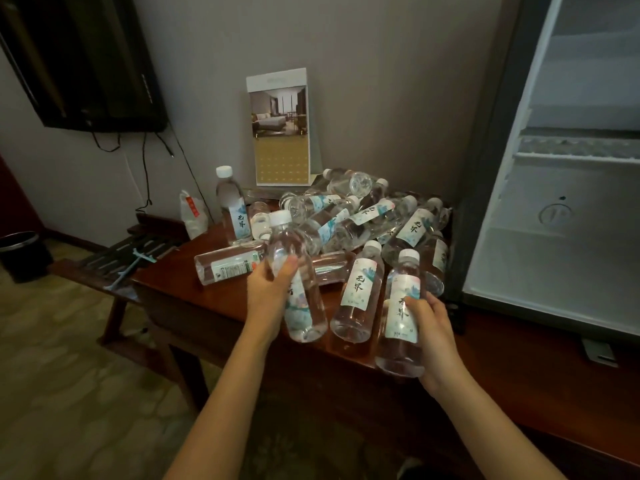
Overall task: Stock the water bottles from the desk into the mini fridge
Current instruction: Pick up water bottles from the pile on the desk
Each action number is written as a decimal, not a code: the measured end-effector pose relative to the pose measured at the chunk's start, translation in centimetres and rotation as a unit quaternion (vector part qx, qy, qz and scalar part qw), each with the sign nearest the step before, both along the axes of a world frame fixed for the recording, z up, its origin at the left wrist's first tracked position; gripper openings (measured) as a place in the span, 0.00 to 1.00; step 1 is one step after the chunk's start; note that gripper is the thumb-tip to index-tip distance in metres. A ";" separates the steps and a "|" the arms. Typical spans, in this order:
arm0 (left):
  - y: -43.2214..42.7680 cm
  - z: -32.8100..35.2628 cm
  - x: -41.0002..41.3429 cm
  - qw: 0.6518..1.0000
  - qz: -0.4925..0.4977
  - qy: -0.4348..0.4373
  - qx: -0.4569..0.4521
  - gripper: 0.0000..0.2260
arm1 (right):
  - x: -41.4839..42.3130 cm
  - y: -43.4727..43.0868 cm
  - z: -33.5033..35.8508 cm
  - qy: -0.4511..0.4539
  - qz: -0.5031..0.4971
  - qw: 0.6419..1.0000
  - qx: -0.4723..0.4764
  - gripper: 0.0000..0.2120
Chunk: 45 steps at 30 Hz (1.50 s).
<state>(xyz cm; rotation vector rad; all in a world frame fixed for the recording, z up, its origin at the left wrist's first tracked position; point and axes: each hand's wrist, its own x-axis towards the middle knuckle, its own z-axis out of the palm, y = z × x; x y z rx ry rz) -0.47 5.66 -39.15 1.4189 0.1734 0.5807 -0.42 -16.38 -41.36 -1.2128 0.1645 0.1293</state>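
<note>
With each hand [273, 289] [431, 327] curled round a bottle [294, 271] [401, 306], the person should carry both upright toward the mini fridge [561, 202].

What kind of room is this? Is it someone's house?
Probably a hotel room, not a house. A standing card shows a photo of a guest bedroom, many identical water bottles lie piled on the wooden desk, and an open mini fridge stands beside them.

we see two bare arms: the left forearm [221, 393] and the right forearm [485, 420] are slim and uncovered all the way to the lower edge of the view. the left hand [270, 289] and the right hand [433, 327] are bare as well. the left thumb shows a short, plain nail.
</note>
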 end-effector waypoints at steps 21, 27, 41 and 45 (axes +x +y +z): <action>-6.5 -2.2 0.5 0.977 0.130 0.017 0.169 0.29 | -0.8 -4.6 0.9 -0.029 0.008 0.999 -0.019 0.21; -11.6 2.5 -1.9 0.920 0.194 -0.202 0.274 0.21 | -1.9 -6.6 2.2 -0.088 0.025 0.995 -0.039 0.21; -28.9 9.9 -0.5 0.917 -0.324 -0.134 0.192 0.09 | -3.1 -20.0 12.4 -0.318 -0.085 0.943 -0.047 0.26; -32.5 13.9 0.2 0.878 -0.408 -0.181 0.172 0.18 | -2.0 -23.6 16.2 -0.394 -0.116 0.908 -0.078 0.22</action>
